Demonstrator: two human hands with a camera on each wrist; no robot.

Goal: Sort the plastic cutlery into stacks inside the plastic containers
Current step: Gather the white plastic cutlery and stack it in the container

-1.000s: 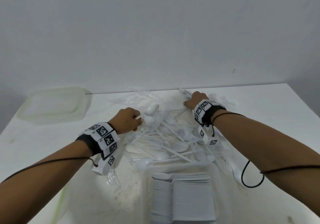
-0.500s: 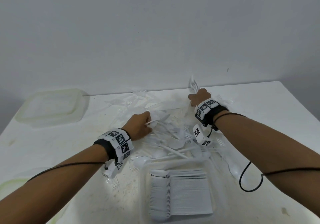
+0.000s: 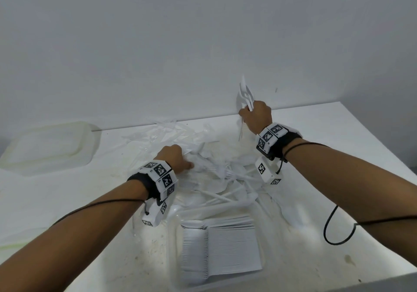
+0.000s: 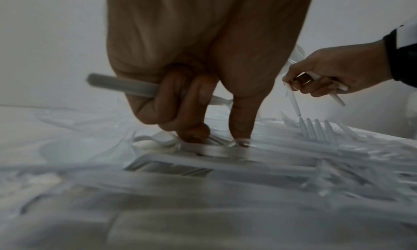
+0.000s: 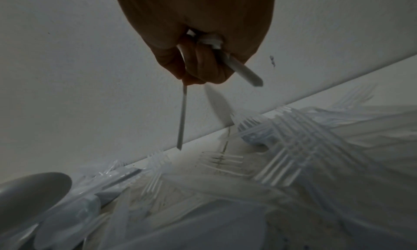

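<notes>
A loose heap of white and clear plastic cutlery (image 3: 221, 174) covers the middle of the white table (image 3: 338, 156). My left hand (image 3: 173, 159) is down in the heap: its curled fingers grip a white handle (image 4: 121, 86) while thumb and forefinger (image 4: 240, 129) press on another white piece (image 4: 212, 149). My right hand (image 3: 256, 115) is raised above the heap's far side and grips a few white pieces (image 3: 244, 95), their handles (image 5: 241, 70) hanging below the fist. A clear container (image 3: 262, 253) near me holds a neat stack of white spoons (image 3: 221, 248).
A translucent lid or container (image 3: 48, 146) lies at the table's far left. The grey wall (image 3: 203, 43) rises right behind the heap. A black cable (image 3: 334, 226) hangs from my right forearm over the table's right side.
My right hand has risen from the heap, lifting a few white pieces. My left hand has moved right and nearer into the heap, still holding a white handle.
</notes>
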